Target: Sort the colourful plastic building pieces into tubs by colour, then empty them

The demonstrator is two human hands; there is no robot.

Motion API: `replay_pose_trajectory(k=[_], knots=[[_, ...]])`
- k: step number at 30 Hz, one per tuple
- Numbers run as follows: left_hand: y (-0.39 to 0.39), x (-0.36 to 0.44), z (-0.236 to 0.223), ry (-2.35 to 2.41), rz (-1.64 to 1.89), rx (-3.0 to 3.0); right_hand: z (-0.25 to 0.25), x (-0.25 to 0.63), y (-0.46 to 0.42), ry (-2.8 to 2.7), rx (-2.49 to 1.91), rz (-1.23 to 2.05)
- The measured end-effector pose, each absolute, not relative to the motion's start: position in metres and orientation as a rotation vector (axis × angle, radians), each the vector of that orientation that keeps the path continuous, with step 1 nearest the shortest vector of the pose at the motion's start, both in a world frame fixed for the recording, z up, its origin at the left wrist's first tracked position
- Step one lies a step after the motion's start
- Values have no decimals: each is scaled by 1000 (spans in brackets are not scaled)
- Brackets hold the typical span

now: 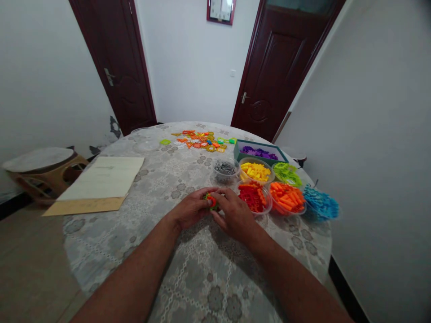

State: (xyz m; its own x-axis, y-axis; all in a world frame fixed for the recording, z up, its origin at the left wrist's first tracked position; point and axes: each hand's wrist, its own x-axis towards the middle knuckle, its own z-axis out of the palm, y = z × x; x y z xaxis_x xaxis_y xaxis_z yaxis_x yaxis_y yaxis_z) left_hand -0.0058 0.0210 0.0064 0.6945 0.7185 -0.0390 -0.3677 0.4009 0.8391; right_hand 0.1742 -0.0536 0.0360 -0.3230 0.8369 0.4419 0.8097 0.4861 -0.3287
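Observation:
A small cluster of joined red and green plastic building pieces (212, 202) is held above the middle of the table. My left hand (192, 208) grips it from the left, fingers closed around its edge. From the right, my right hand (234, 213) has thumb and fingers pressed on the same cluster. Fingers cover much of it, so its full shape is hidden. Just right of my right hand stands a clear bowl of red pieces (252, 197), and beyond my hands is a bowl of grey pieces (225, 168).
Bowls of yellow (255, 172), orange (287, 198) and blue pieces (320, 203) stand at the right, with green pieces (287, 174). A box (237, 151) holds purple pieces. Loose coloured pieces (202, 141) lie at the back. Papers (104, 177) overhang the left edge; a stool (40, 159) stands beyond.

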Motion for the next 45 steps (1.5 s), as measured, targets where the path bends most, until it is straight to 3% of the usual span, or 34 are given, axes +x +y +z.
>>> replay_pose_trajectory(k=[7,18,23,28,36,45], knots=[[23,-10,13,378,753,784,44,182,-55,-2039,-1229,87],[23,-6,23,597,788,857,64,255,-28,-1688,-1374,-325],[28,-7,20,728,763,997,73,286,-33,-1501,-1472,-286],[35,-2,4,883,712,1137,83,344,-40,-1182,-1543,-19],[34,3,-1,898,712,1189,107,446,12,-1222,-2348,-215],[30,4,3,890,709,1215,102,448,32,-1221,-2440,-236]])
